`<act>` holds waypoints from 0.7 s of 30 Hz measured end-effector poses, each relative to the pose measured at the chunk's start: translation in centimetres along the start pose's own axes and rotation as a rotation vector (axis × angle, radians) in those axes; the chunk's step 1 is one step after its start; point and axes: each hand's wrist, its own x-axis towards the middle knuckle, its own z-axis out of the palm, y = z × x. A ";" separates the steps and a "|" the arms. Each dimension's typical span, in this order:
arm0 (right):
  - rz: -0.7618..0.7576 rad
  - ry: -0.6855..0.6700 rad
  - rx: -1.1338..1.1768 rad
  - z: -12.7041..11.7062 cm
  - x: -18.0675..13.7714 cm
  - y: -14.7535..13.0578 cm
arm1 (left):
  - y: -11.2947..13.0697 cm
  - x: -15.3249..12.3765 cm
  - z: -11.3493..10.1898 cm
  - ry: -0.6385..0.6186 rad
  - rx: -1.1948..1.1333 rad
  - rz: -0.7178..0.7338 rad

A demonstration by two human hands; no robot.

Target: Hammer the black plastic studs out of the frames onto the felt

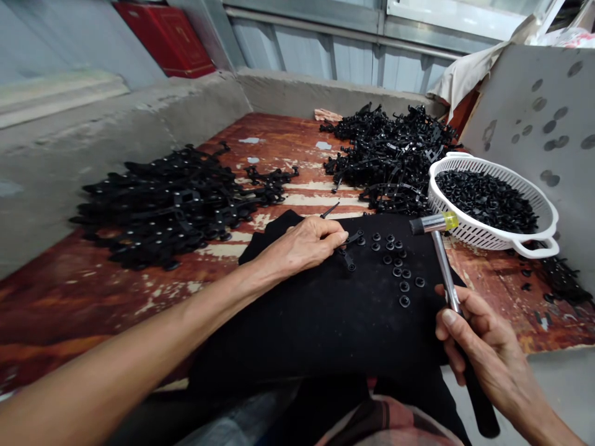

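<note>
My left hand (304, 244) pinches a black plastic bracket (348, 259) whose arms end in round tips. It rests low over a black cloth (297, 328). To its right, several small round black caps (396, 271) lie loose on the cloth. My right hand (481, 337) is wrapped round the handle of a small mallet (444, 266). The mallet is raised beyond the caps, its metal head bearing a dark face on the left and a yellow one on the right. My left fingers hide part of the bracket.
A heap of black brackets (162, 204) lies at left on the worn red-brown tabletop (223, 260). Another heap of black parts (395, 148) lies at the back. A white basket (493, 241) of small black pieces stands right, beside a grey spotted panel (534, 111).
</note>
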 end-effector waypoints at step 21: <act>-0.029 -0.007 -0.188 0.5 0.0 -0.5 | 0.8 -0.4 0.2 0.000 0.026 -0.042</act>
